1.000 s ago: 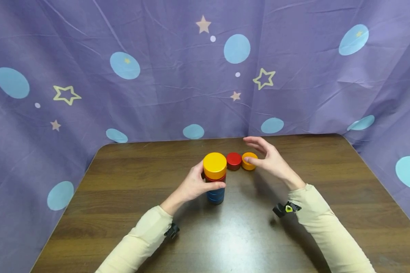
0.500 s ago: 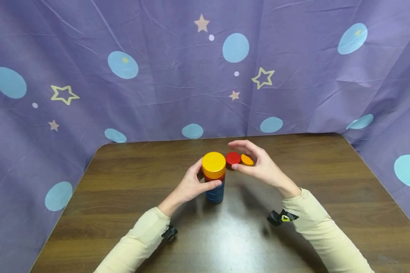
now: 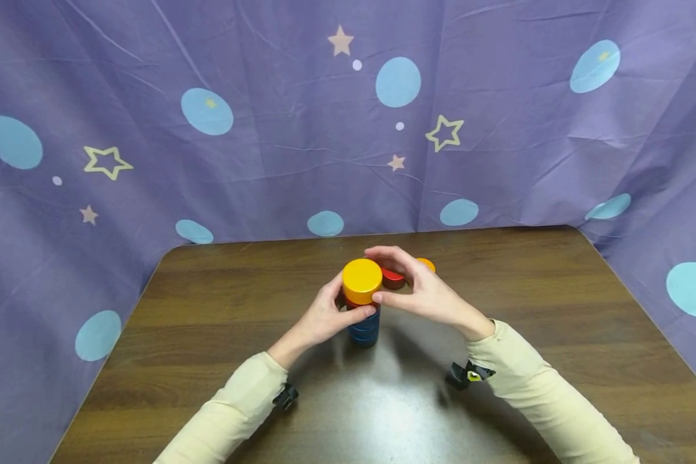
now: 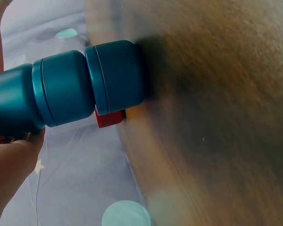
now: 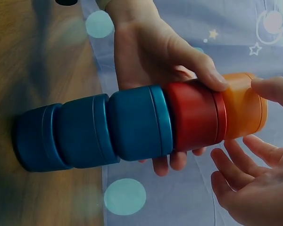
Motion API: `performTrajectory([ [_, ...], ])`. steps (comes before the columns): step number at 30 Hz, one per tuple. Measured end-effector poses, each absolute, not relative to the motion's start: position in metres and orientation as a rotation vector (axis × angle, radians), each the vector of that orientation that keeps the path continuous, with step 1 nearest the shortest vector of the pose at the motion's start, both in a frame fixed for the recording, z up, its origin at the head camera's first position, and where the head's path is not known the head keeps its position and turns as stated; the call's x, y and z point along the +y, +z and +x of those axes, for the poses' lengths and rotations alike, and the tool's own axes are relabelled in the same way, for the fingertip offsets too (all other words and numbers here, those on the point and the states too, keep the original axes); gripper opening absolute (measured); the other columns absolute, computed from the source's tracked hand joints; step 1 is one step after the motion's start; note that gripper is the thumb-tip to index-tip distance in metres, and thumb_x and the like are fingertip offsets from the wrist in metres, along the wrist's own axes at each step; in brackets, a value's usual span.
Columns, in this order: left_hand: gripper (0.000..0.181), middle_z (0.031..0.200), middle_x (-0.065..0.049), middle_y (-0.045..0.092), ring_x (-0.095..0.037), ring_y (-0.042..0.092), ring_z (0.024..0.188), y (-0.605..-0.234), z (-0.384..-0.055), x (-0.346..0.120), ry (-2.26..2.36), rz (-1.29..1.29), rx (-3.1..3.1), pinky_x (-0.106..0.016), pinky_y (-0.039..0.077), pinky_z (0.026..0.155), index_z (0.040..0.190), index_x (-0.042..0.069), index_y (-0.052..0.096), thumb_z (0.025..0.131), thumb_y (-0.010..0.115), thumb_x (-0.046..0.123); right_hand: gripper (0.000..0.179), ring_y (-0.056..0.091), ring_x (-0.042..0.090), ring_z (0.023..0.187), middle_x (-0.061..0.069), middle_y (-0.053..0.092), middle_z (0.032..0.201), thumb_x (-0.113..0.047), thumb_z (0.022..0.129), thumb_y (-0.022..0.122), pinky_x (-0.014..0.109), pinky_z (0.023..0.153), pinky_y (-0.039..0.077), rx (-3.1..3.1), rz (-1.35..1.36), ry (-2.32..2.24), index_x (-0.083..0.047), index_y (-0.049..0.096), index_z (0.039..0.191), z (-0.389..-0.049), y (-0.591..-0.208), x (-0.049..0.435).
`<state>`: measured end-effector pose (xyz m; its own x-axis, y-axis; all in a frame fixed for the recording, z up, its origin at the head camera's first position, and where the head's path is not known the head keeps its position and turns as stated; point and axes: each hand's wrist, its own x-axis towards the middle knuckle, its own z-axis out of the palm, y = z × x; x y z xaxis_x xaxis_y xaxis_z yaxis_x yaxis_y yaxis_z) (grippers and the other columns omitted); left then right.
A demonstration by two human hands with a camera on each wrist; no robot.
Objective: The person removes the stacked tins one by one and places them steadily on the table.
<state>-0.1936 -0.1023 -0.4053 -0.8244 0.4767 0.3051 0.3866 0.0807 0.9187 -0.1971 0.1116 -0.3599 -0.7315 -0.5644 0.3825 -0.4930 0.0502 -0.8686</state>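
A tower of round lidded jars stands upright on the table: several jars high, with blue jars [image 5: 139, 122] below, a red jar [image 5: 195, 113] above them and a yellow jar [image 3: 362, 277] on top. My left hand [image 3: 323, 317] grips the tower around the red jar, its thumb in front and fingertips showing at the far side in the right wrist view. At the top, my right hand [image 3: 426, 294] holds the yellow jar between thumb and fingers from the right. Only blue jars [image 4: 115, 77] show fully in the left wrist view.
Behind the right hand, a loose red jar [image 3: 392, 281] and a loose yellow jar [image 3: 426, 264] sit side by side on the wooden table [image 3: 238, 290], both partly hidden. A purple patterned curtain [image 3: 267, 161] hangs along the table's far edge.
My right hand has moved left from over the loose yellow and red jars to the tower's top yellow jar and closed round it. The left hand has kept its grip.
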Motion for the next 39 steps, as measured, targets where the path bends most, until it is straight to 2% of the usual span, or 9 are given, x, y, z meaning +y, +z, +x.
performTrajectory([
  [8,0.060,0.121,-0.013,0.057,-0.025,0.058,0.104,-0.405,-0.196,-0.103,1.895,0.946,2.211,-0.037,0.048,0.092,0.135,0.001,0.046,0.083,0.076,0.007,0.060,0.053,0.019,0.117,0.005,0.053,0.134,-0.003,0.084,0.074,0.035,0.101,0.042,2.241,-1.199,-1.750,-0.004,0.047,0.138,-0.200,-0.351,0.107],
  [21,0.062,0.123,-0.013,0.055,-0.025,0.057,0.103,-0.403,-0.196,-0.103,1.890,0.918,2.202,-0.036,0.048,0.091,0.137,0.002,0.043,0.083,0.074,-0.001,0.057,0.058,0.019,0.111,0.005,0.056,0.130,-0.005,0.083,0.075,0.036,0.095,0.047,2.264,-1.089,-1.791,-0.005,0.052,0.134,-0.198,-0.353,0.104],
  [26,0.060,0.122,-0.014,0.056,-0.025,0.057,0.104,-0.404,-0.196,-0.102,1.893,0.894,2.193,-0.042,0.047,0.093,0.135,0.002,0.043,0.084,0.073,0.000,0.055,0.060,0.018,0.105,0.003,0.059,0.127,-0.006,0.082,0.076,0.036,0.089,0.050,2.303,-1.056,-1.799,-0.005,0.054,0.133,-0.197,-0.354,0.108],
  [31,0.052,0.115,-0.016,0.057,-0.025,0.059,0.101,-0.400,-0.195,-0.100,1.891,0.855,2.171,-0.037,0.049,0.092,0.127,-0.003,0.045,0.082,0.070,-0.012,0.055,0.061,0.020,0.097,0.008,0.060,0.125,-0.001,0.081,0.075,0.043,0.081,0.053,2.304,-1.060,-1.833,-0.001,0.054,0.132,-0.197,-0.355,0.112],
  [35,0.049,0.111,-0.015,0.057,-0.024,0.059,0.097,-0.401,-0.195,-0.101,1.870,0.841,2.187,-0.031,0.051,0.087,0.123,-0.005,0.046,0.081,0.070,-0.014,0.055,0.061,0.022,0.093,0.010,0.061,0.122,-0.001,0.081,0.075,0.036,0.075,0.053,2.310,-1.072,-1.842,0.000,0.053,0.131,-0.197,-0.357,0.115],
  [39,0.049,0.111,-0.012,0.058,-0.021,0.059,0.095,-0.403,-0.194,-0.101,1.860,0.844,2.198,-0.028,0.051,0.085,0.123,-0.001,0.047,0.082,0.071,-0.009,0.054,0.060,0.022,0.095,0.008,0.061,0.121,-0.002,0.082,0.075,0.033,0.079,0.053,2.309,-1.039,-1.854,-0.001,0.053,0.131,-0.196,-0.357,0.119],
])
